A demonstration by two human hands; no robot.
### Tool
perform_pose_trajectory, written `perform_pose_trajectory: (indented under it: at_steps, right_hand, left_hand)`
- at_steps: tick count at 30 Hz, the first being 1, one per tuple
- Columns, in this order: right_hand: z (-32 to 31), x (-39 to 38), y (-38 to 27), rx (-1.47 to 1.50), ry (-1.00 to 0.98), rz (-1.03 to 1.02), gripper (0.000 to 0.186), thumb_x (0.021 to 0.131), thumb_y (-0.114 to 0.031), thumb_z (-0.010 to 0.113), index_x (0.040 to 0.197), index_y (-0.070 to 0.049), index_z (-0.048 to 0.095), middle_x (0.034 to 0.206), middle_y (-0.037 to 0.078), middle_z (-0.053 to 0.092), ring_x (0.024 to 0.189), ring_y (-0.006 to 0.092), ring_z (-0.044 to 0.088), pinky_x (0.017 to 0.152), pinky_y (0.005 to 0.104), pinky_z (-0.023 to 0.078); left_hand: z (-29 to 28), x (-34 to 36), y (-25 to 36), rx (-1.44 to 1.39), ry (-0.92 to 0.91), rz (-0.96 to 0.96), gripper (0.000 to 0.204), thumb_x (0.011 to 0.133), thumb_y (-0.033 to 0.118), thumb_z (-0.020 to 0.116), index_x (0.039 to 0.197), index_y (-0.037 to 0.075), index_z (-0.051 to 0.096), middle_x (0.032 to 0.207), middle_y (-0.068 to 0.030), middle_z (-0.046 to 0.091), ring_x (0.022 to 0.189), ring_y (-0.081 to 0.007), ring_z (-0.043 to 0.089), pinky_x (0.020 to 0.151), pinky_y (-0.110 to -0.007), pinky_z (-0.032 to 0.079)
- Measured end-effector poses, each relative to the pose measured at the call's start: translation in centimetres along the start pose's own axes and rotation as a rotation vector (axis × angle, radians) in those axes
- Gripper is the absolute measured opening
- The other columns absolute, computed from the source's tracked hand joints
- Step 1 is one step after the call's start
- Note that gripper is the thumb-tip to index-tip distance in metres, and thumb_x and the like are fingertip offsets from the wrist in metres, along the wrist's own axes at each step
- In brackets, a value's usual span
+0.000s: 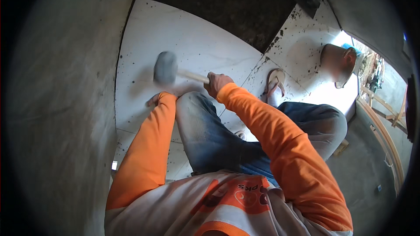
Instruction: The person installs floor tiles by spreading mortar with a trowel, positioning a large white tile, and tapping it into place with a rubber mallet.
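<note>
My right hand (218, 84) grips the wooden handle of a mallet (166, 68) with a thick grey head. The mallet head, slightly blurred, is over a large white floor tile (144, 30); I cannot tell whether it touches the tile. My left hand (154, 99) is low by the tile, left of my bent knee and just below the mallet head. Its visible fingers are stretched out and hold nothing; the orange sleeve hides part of that hand. Dark soil (210, 4) borders the tile's far edge.
A grey wall (74, 105) rises close on my left. A person with a brimmed hat (350, 73) is at the right. A dark, flat-ended tool (308, 3) lies far right on crumb-strewn tiles. A sandalled foot (275, 83) rests right of my hands. Wooden strips (385, 135) stand beyond.
</note>
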State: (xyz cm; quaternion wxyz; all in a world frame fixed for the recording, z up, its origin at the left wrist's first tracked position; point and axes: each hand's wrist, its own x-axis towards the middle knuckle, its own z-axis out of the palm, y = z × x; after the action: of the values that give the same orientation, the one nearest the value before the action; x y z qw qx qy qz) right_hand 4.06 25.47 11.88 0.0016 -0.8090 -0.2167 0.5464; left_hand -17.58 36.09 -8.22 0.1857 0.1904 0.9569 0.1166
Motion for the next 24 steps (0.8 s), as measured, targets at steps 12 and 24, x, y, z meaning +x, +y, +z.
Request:
perform_pose_trajectory:
  at_steps: [12, 24]
  right_hand:
    - [0.0, 6.1, 1.8, -0.092, 0.590, -0.866, 0.021, 0.082, -0.021, 0.058, 0.077, -0.001, 0.057, 0.063, 0.017, 0.056, 0.059, 0.0351, 0.056, 0.054, 0.0376, 0.045]
    - [0.5, 6.0, 3.8, 0.446, 0.312, -0.172, 0.019, 0.083, -0.019, 0.061, 0.069, -0.009, 0.054, 0.048, -0.001, 0.037, 0.036, 0.0125, 0.033, 0.036, 0.0293, 0.031]
  left_hand:
    - [-3.5, -1.6, -0.9, 0.094, 0.295, 0.306, 0.076, 0.082, 0.049, 0.044, 0.139, 0.003, 0.024, 0.145, -0.0179, 0.020, 0.135, -0.0340, 0.015, 0.108, -0.052, 0.008]
    - [-12.9, -2.6, -8.6, -0.047, 0.179, 0.413, 0.076, 0.073, 0.038, 0.055, 0.139, 0.011, 0.028, 0.148, -0.0175, 0.009, 0.136, -0.0408, 0.000, 0.100, -0.068, 0.000]
